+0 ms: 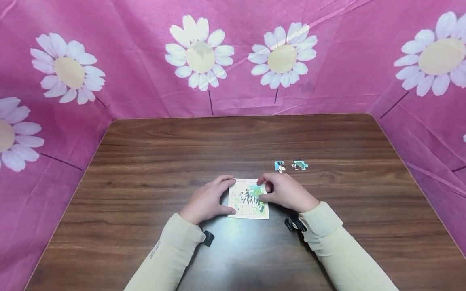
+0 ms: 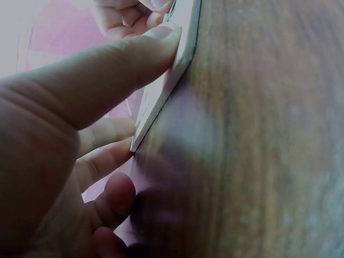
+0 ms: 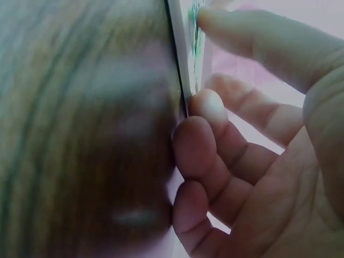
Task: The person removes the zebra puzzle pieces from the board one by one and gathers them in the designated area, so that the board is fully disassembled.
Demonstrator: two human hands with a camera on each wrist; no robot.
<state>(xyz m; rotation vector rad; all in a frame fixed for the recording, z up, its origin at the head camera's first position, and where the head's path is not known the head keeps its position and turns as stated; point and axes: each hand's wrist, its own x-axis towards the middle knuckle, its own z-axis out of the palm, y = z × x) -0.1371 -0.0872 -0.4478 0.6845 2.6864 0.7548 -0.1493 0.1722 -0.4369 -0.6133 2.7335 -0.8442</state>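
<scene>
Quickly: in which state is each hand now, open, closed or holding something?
Left hand: holding the puzzle board at its left side.
Right hand: pinching a puzzle piece.

Left forearm and right forearm reach forward and converge, both sleeved to the wrist. Left hand is turned inward, thumb extended and well apart from the index finger. Right hand faces it, thumb and index finger set in a pinch, other fingers curled.

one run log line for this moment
left hand: holds zebra puzzle board | right hand: pinches blue-green puzzle piece over board | two loose pieces: on wood-grain table beyond board
</scene>
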